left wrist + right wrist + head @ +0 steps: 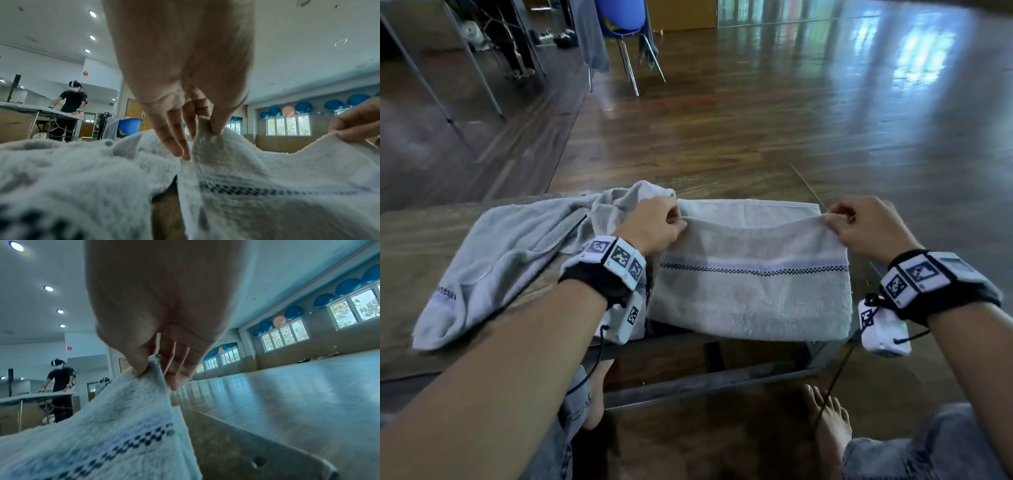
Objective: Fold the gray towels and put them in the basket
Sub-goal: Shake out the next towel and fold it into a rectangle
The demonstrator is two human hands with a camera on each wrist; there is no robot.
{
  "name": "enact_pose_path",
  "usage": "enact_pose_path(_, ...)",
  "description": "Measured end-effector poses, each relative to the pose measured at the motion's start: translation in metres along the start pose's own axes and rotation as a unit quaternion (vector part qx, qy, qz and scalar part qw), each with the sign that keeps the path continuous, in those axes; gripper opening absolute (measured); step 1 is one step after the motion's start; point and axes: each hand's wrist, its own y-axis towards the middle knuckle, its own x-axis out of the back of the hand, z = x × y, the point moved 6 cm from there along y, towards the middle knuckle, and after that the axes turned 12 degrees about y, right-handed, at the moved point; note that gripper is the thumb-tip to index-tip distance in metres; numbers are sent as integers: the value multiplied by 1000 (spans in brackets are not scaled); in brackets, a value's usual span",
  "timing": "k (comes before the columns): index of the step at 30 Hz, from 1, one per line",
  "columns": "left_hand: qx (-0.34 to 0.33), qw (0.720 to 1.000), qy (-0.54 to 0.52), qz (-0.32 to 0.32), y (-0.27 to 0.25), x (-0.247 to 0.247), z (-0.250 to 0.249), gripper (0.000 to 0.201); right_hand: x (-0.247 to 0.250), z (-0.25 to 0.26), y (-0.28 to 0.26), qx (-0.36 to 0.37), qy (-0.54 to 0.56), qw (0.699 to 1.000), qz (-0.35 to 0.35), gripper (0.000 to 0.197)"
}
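The table (421, 236) is carrying two gray towels: the striped towel (750, 301) is lying flat at the near edge w/ its near part hanging off a bit, & a crumpled towel (500, 253) is sitting just beside it on the left; no basket is showing. The left hand (654, 226) & right hand (866, 226) are each pinching a top corner of the loose flap, thumb & fingers closed tight on the cloth. To fold well, I think both hands are needing to stay level, pulling the edge straight & lining it up w/ the far edge before letting go.
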Motion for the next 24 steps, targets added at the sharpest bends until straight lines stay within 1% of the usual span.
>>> enact_pose_path(1,-3,1000,6,21,2,-8,1,16,-9,-3,1,-7,-6,1000,21,11)
enact_pose_path(4,-14,989,64,134,4,-34,5,21,-36,-13,-2,-27,-42,988,143,17)
enact_pose_path(6,-26,978,99,181,5,-37,6,24,-42,-12,-2,-31,-72,975,208,17)
enact_pose_path(8,-31,964,116,238,5,-33,7,23,-39,-9,-1,-47,-94,957,270,16)
enact_pose_path(10,-20,944,96,315,2,-28,8,20,-34,-5,-1,-60,-104,938,327,15)
enact_pose_path(11,-11,936,75,344,-1,-26,9,18,-31,-3,-2,-65,-100,932,342,15)
enact_pose_path(12,-3,932,53,357,-4,-23,9,17,-28,-1,-2,-67,-94,931,347,15)
enact_pose_path(14,10,938,21,345,-5,-16,9,20,-19,2,0,-62,-77,940,328,13)
enact_pose_path(16,18,955,23,296,2,-6,12,19,-11,5,6,-54,-53,958,275,13)
enact_pose_path(17,25,965,27,261,6,-2,14,17,-7,5,11,-47,-45,969,238,14)
enact_pose_path(19,43,984,18,172,14,5,19,14,-2,4,21,-30,-38,990,134,12)
enact_pose_path(21,58,995,27,71,21,8,22,14,0,1,28,-21,-15,999,32,7)
enact_pose_path(23,70,997,34,-2,26,4,25,16,-6,-4,36,-28,8,999,-21,5)
enact_pose_path(24,75,997,29,-18,29,-2,27,16,-10,-8,40,-36,14,999,-30,5)
